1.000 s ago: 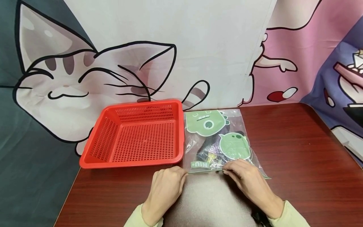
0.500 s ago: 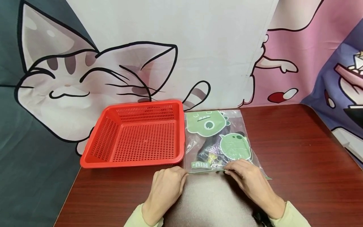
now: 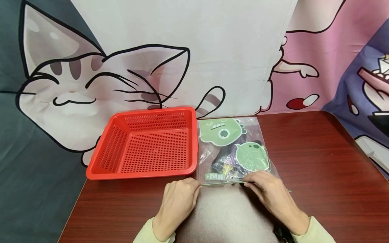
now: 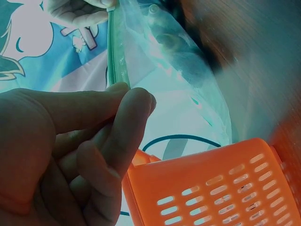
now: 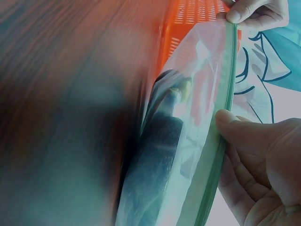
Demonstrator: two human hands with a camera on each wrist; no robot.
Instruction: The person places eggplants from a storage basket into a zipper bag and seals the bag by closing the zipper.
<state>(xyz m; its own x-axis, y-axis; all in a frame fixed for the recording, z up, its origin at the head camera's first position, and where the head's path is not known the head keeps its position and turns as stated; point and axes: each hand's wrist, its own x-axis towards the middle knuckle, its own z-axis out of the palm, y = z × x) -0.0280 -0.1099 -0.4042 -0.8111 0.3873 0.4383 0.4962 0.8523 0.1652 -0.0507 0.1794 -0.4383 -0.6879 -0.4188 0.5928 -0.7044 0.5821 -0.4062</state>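
A clear zip bag [image 3: 212,152] with green cartoon prints lies on the table, its zip edge toward me. Dark items and a small yellow one show through the plastic; their kind is hard to tell. My left hand [image 3: 179,202] pinches the left end of the zip edge between thumb and forefinger, as the left wrist view also shows. Farther right along the same edge, my right hand [image 3: 271,195] pinches the green zip strip [image 5: 218,146], thumb on one face and fingers behind. The bag's right corner is partly hidden by that hand.
An orange-red perforated plastic basket [image 3: 155,150] stands left of the bag, close against it, with nothing in it. The reddish-brown wooden table [image 3: 316,162] stretches to the right. Behind it hangs a cartoon-printed cloth [image 3: 231,50].
My right hand has slid a little to the right along the zip edge, still pinching it. The left hand, the bag and the basket have stayed in place.
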